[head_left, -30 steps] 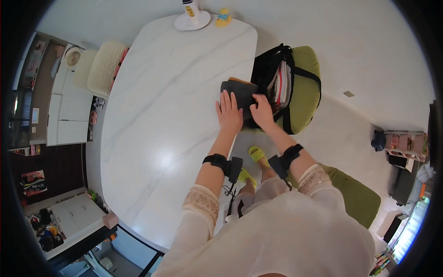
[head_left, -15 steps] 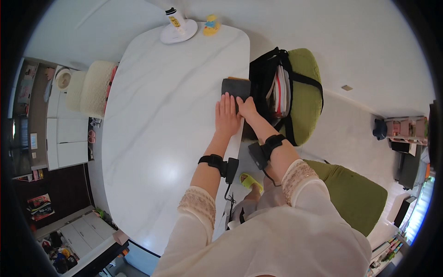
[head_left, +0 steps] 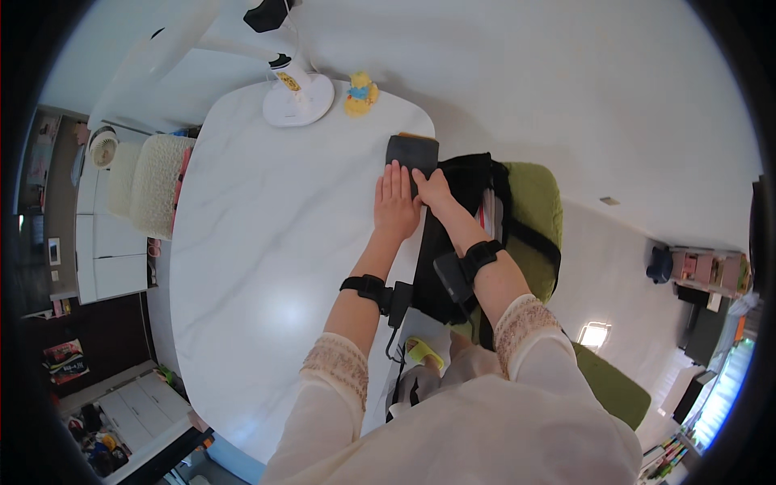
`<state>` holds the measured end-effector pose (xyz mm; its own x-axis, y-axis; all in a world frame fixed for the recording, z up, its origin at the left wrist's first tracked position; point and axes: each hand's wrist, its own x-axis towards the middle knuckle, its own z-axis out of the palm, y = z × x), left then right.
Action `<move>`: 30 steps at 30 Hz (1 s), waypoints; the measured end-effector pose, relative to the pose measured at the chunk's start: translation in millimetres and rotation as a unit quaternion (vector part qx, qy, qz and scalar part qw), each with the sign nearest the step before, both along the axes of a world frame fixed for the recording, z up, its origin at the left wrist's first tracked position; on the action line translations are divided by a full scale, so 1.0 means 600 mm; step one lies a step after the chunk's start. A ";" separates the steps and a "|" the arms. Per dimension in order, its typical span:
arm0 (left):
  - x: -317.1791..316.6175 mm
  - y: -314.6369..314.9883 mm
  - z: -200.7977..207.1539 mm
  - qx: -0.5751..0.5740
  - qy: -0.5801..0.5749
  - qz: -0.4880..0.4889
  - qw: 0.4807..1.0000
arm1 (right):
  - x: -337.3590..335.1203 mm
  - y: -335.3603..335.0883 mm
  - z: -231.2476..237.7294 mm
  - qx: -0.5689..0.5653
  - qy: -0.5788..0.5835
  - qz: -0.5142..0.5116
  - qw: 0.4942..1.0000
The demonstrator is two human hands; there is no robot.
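Note:
A dark grey, flat rectangular pad [head_left: 412, 152] with a brown-orange far edge lies on the white marble-look table [head_left: 259, 218], close to its far right corner. My left hand [head_left: 398, 206] is flat on its near part, fingers stretched forward. At its right side, by the table's edge, my right hand [head_left: 433, 190] grips the pad, thumb on top; the other fingertips are partly hidden. Beside the hands, a black bag [head_left: 457, 182] sits on a green cushioned chair [head_left: 533, 198] against the table.
A white round-based lamp [head_left: 299, 105] and a yellow duck toy [head_left: 360, 95] stand at the table's far end. A cream fluffy chair [head_left: 162, 174] is at the left side. Another green seat [head_left: 610, 386] stands at lower right. Black devices with cables are strapped to both forearms.
Both hands have slid the pad along the table toward its far end, closer to the duck toy and far corner. The view has shifted, showing more of the lamp.

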<state>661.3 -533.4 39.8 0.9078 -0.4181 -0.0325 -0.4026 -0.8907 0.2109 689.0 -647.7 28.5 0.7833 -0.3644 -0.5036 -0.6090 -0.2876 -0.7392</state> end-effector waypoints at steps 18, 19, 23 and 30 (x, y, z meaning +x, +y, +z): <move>0.079 -0.060 -0.017 -0.048 -0.079 0.059 0.994 | 0.094 -0.036 -0.004 -0.068 -0.059 0.010 0.996; 0.069 -0.060 -0.016 -0.047 -0.058 0.067 0.995 | 0.083 -0.033 -0.004 -0.070 -0.062 0.012 0.996; 0.005 -0.034 -0.015 -0.045 -0.072 0.071 0.994 | 0.012 -0.011 -0.003 -0.056 -0.077 0.011 0.995; -0.168 0.036 -0.010 -0.060 -0.033 0.061 0.996 | -0.161 0.059 -0.012 -0.069 -0.061 0.014 0.996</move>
